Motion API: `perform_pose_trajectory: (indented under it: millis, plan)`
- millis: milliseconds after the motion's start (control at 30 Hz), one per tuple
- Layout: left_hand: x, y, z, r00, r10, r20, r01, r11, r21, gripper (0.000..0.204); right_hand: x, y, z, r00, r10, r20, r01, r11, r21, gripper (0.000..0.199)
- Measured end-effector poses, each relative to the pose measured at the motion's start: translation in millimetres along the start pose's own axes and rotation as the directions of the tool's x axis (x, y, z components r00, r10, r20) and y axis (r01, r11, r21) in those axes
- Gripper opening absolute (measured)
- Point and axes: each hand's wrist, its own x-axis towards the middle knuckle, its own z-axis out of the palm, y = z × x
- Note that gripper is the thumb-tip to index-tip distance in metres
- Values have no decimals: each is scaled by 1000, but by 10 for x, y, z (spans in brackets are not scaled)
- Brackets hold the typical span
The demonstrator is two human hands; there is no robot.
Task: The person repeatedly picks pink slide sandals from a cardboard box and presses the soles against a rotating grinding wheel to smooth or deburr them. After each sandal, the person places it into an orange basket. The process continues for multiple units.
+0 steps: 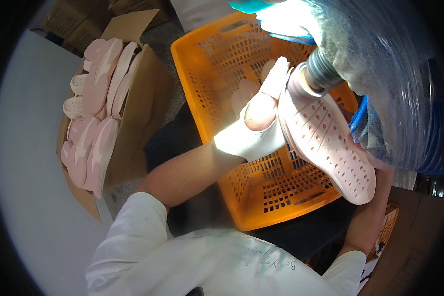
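The pink shoe sole (328, 143) is long and flat, with rows of small round holes and some short slots on the face that shows. It is held tilted above the orange basket (207, 74), its narrow end up and its wide rounded end low, past the basket's near right corner. Its upper end touches the grey round head of the grinding tool (320, 74), above the basket's right side.

Grey floor (24, 163) with cardboard box (138, 128) and orange basket (261, 197).
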Motion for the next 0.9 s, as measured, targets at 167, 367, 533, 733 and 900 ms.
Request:
perform_pose_trajectory:
  millis: [167,367,533,733,900]
  plan:
    - [23,-52,23,1000,-11,17,12,1000,-25,63,-216,68,46,998,64,-19,-65,995,-80,61]
    - [34,-39,65,998,16,61,-15,1000,-26,66,-472,142,302,980,191,-57,-174,961,216,59]
    - [159,-43,105,997,22,76,-13,993,-121,69,-422,-50,590,957,283,-60,-145,650,746,59]
    - [226,-263,8,996,88,9,-87,994,-61,71,-273,-149,696,939,314,-137,-64,554,830,54]
    - [187,-295,-165,965,230,-127,-198,955,223,62,-57,-141,858,942,303,-143,-42,529,847,52]
